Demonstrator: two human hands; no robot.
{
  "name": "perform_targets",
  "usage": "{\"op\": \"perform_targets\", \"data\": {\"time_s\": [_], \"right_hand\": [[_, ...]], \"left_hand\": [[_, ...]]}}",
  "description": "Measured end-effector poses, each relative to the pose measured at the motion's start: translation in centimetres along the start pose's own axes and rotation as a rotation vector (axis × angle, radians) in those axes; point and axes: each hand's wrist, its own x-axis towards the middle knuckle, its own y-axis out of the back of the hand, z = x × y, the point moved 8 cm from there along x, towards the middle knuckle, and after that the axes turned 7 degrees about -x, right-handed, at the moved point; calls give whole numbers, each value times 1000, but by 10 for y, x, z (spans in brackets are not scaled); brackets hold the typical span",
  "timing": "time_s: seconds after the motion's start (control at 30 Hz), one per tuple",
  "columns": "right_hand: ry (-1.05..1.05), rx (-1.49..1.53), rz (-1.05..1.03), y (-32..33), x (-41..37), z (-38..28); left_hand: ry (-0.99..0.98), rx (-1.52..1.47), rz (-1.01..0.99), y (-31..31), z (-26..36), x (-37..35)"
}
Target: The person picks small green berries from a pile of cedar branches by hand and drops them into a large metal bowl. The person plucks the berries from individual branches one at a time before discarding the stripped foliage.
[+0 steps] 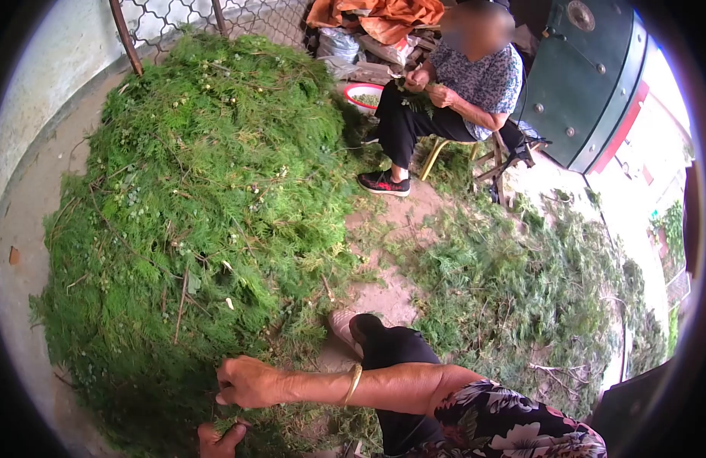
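Left hand [219, 441] half below the bottom edge, fingers sunk in greens [200, 191] (grip untellable)

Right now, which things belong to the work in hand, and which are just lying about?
In hand: big heap of green feathery cuttings, with the right hand and the left hand at its near edge.
Lying about: crumpled orange tarpaulin, dark green metal tank, wire mesh fence, loose green sprigs scattered on the ground.

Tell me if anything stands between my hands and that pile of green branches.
Nothing visible does. The right hand lies on the near edge of the pile of green branches, fingers curled into it. The left hand is just below, also touching the pile, partly cut off by the picture's bottom edge.
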Motion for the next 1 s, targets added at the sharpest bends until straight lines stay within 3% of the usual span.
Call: {"op": "perform_targets", "data": {"time_s": [0.1,0.13,0.2,0.23,0.27,0.43,0.5,0.67,0.73,0.8,0.87,0.93,1.0], "right_hand": [[-22,18,-127,-4,-5,-4],[-6,28,-38,-2,0,3],[-41,14,77,4,4,5],[92,84,176,17,3,1],[-23,81,147,20,6,4],[-80,245,111,15,7,-6],[-61,302,154,13,8,-5],[-45,267,94,5,11,-5],[-134,233,-131,-8,8,-8],[-128,264,-161,-13,8,-8],[39,140,-144,-12,10,-13],[74,196,-107,-11,10,-13],[54,235,-92,-8,6,-9]], "left_hand": [[17,-9,15,6,-2,2],[45,-15,42,8,-7,1],[118,-547,113,1,-19,5],[129,-467,124,2,-11,3],[147,-382,161,9,0,5],[76,-436,142,21,-3,6],[63,-420,30,12,-14,5],[-23,-488,-33,11,9,4],[-19,-485,-74,9,13,4],[-11,-481,-71,7,6,2],[-32,-474,-81,7,5,1],[-45,-369,29,16,8,0],[128,-594,113,18,8,-6]]}}
